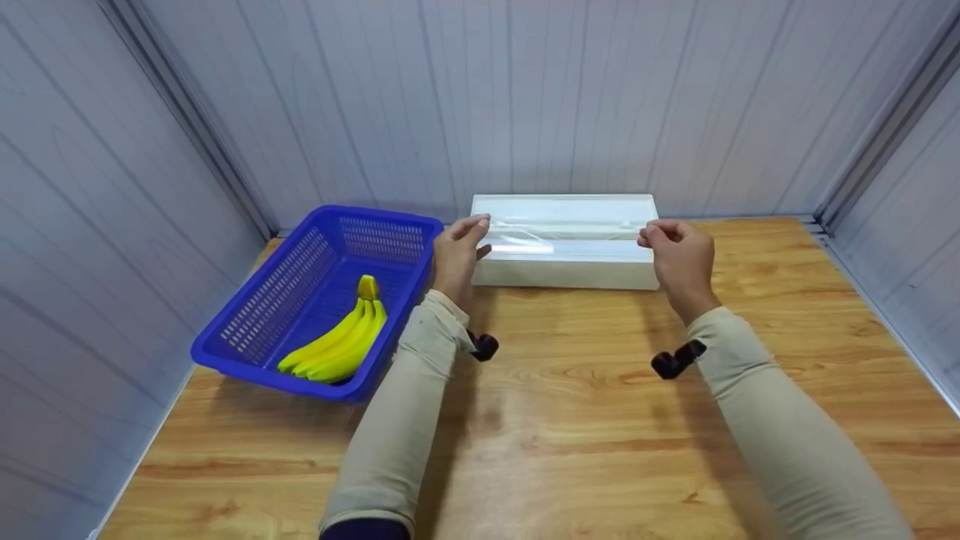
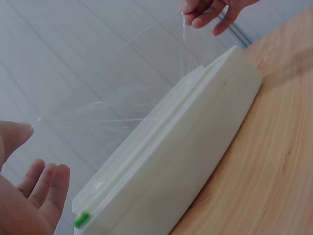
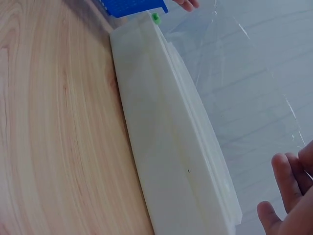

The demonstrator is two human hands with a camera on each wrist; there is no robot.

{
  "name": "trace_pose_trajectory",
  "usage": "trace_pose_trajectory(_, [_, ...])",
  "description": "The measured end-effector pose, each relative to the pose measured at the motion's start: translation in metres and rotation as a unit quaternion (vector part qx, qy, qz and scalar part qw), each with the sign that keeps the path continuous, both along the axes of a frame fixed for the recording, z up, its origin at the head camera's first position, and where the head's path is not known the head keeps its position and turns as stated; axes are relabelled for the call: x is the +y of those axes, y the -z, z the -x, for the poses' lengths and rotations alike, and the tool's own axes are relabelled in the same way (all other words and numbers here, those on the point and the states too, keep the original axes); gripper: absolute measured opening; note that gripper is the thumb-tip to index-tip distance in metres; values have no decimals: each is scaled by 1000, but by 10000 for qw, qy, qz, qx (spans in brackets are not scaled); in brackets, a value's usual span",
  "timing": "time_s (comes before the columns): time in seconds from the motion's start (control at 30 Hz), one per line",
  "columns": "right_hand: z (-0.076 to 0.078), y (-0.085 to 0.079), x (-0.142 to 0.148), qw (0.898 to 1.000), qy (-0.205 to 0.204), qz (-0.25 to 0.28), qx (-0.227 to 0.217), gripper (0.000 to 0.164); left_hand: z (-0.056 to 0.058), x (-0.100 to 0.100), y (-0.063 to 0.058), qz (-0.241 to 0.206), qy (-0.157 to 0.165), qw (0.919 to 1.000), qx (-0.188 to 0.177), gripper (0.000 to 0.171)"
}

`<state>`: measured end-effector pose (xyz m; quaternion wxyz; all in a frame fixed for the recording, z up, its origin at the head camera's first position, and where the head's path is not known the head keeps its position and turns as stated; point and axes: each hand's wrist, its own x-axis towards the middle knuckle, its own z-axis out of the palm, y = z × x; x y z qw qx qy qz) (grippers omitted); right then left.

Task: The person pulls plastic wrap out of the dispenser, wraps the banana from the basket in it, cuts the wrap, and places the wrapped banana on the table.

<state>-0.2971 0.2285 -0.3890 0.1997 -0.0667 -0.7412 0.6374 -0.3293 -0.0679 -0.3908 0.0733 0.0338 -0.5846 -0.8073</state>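
A long white cling film dispenser [image 1: 566,274] stands at the back of the table against the wall. From it a clear sheet of cling film [image 2: 124,88] rises, stretched between both hands. My left hand [image 1: 456,259] pinches one corner between thumb and index finger, its other fingers spread apart from the film. At the opposite corner, my right hand [image 1: 684,259] pinches the film's edge with its fingertips. In the left wrist view a green slider [image 2: 82,219] shows at the dispenser's left end. Creases run through the film near each hand.
To the left stands a blue plastic basket [image 1: 274,289] with perforated walls, close beside my left forearm. A bunch of yellow bananas [image 1: 341,341] lies in it. Pale panel walls [image 1: 555,97] enclose the wooden table [image 1: 570,450] at the back and both sides.
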Motion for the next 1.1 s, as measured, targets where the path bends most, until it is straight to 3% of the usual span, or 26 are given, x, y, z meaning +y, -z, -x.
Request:
trace_pose_trajectory(0.23, [-5,-2,3,9987,46,-349,363,18,-1,2,-2,20,-8,9999,148,26])
trace_pose_trajectory(0.5, [-6,-4,5,9985,70,-387,394,25,-3,-1,-3,-17,14,9998,210,23])
trace_pose_trajectory(0.7, [-6,-9,8,9987,-17,-241,452,24,-6,-6,-6,268,-40,9995,147,24])
trace_pose_trajectory(1.1, [-9,-10,11,9965,-348,412,641,19,-8,-9,-7,271,13,9994,223,19])
